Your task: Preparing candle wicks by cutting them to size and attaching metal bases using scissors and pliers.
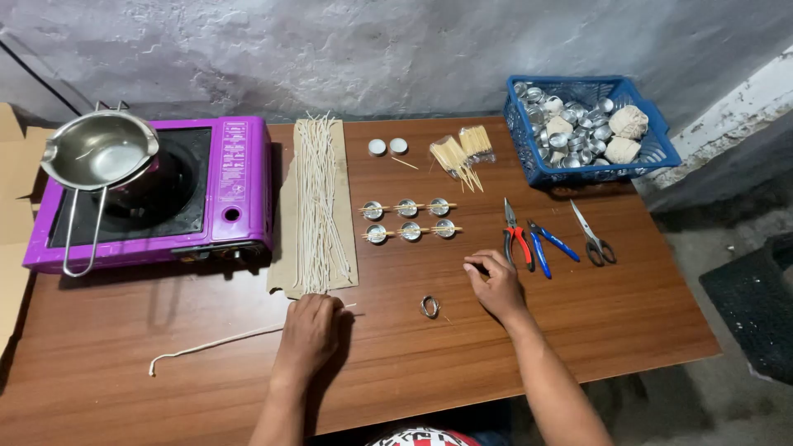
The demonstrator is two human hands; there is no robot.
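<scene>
My left hand rests on the wooden table at the near end of a row of white wick strands laid on brown cardboard. Its fingers pinch the end of a long white wick that trails left across the table. My right hand lies on the table with fingers curled and holds nothing that I can see. A small empty metal cup lies on its side between my hands. Beyond it, several metal cups stand in two rows with wooden sticks across them.
A purple portable stove with a steel pouring pot stands at the left. A blue basket of metal cups and wick balls is at the back right. Red pliers, blue pliers, scissors and bagged sticks lie nearby.
</scene>
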